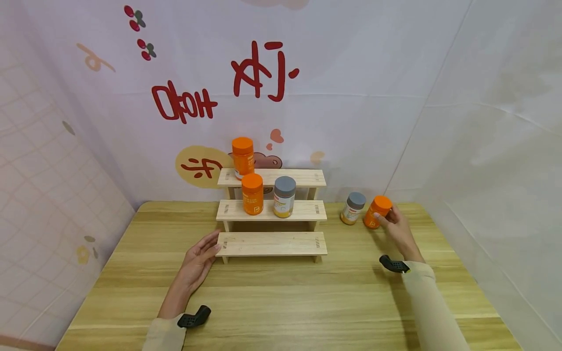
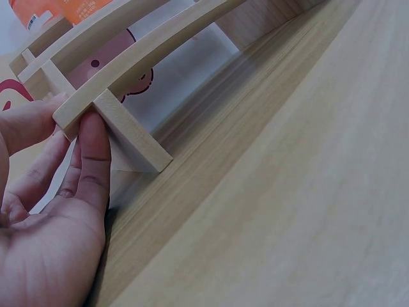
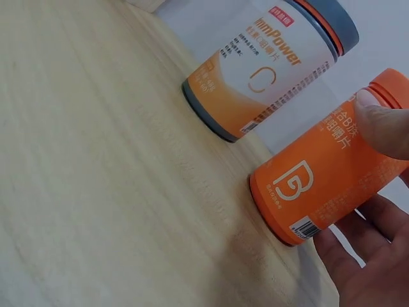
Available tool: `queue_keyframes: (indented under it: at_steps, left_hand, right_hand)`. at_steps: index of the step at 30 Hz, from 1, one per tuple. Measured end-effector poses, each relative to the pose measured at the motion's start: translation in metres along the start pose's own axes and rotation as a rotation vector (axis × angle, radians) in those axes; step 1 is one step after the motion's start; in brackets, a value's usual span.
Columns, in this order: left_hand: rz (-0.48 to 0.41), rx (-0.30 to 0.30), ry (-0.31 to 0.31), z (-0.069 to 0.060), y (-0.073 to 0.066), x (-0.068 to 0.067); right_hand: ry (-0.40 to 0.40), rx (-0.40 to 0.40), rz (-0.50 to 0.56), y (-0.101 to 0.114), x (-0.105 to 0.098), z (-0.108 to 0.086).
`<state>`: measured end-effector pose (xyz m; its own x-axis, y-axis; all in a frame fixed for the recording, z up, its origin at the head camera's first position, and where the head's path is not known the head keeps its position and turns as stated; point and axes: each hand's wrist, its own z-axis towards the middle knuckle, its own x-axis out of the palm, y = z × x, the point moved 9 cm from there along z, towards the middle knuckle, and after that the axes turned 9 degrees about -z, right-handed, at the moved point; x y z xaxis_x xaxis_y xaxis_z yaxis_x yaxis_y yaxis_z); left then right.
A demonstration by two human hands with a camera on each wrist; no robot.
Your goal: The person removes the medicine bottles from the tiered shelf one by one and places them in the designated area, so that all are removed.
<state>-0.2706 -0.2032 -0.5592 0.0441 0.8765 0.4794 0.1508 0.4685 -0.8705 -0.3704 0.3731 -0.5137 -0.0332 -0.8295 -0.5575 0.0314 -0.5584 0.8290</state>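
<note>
R hand: thumb + fingers wrapped on upper body of orange btl, thumb just under lid. Btl approx. upright in head view, at table's back R corner, near back edge; base looks down on the wood, but hard to be sure from these angles. Grey-lid btl stands just beside it, on the L, also by back edge. Strip of table runs betw. that one and R end of wood stand; wide stretch of tabletop in front.

L hand: pinching L end of stand's lowest step, fingers under the overhang outside the leg. Stand has 3 steps, centre of table twd back edge. Mid step: second orange btl L of centre, second grey-lid btl R of centre, narrow gap betw. Top step: third orange btl, nr L end. Printed wall cloth right behind.
</note>
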Motion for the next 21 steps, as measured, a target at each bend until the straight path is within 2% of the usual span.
queue_keyframes:
  at_steps: [5,10,14,18,21]
  left_hand:
    - [-0.001,-0.006,-0.012,0.0,0.001,-0.001]
    - [-0.002,-0.008,-0.014,0.0,0.001,0.0]
    - [-0.007,-0.006,-0.012,0.001,0.001,0.0]
    - [-0.009,-0.005,-0.014,0.001,0.002,0.0]
    - [-0.01,-0.001,-0.014,0.001,0.001,-0.001]
  right_hand:
    - [0.01,-0.028,0.029,-0.004,0.003,0.0]
    - [0.03,-0.007,-0.002,-0.004,0.003,-0.001]
    - [0.04,0.008,-0.004,0.013,-0.001,-0.007]
    - [0.006,-0.016,-0.035,0.024,-0.008,-0.004]
    - [-0.014,-0.027,-0.065,0.024,-0.014,0.002]
